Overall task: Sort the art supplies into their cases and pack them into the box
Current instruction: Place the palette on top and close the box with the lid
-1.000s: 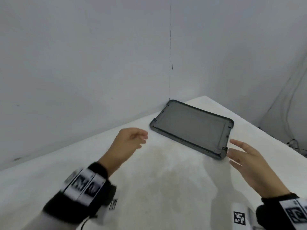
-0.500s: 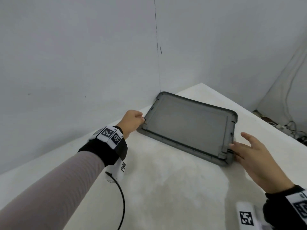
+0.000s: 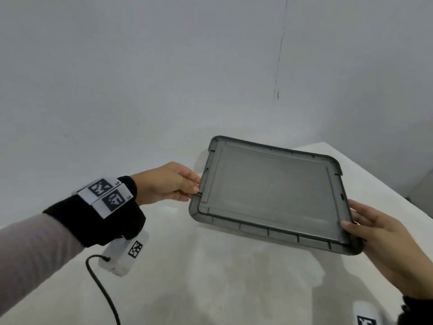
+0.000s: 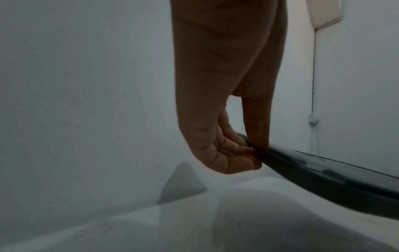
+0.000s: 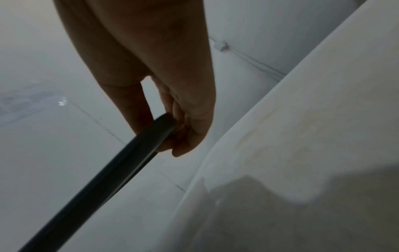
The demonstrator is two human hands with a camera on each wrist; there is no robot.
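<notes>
A flat dark grey plastic lid (image 3: 271,195) with a raised rim hangs tilted above the white table (image 3: 210,277), held at both short ends. My left hand (image 3: 168,184) pinches its left edge, thumb on top and fingers curled beneath, as the left wrist view confirms at the hand (image 4: 237,150) on the lid's dark rim (image 4: 323,173). My right hand (image 3: 375,233) grips the right end near the front corner; in the right wrist view its fingers (image 5: 183,129) wrap the lid's edge (image 5: 129,153). No box, cases or art supplies are in view.
Grey walls meet in a corner (image 3: 278,66) just behind the table. The table's right edge (image 3: 375,174) drops off beside the lid. A black cable (image 3: 103,289) trails from my left wrist device over the table's front left.
Both hands reached the lid lying flat in the table's corner, took its two short ends, and lifted it off the table toward me, tilted.
</notes>
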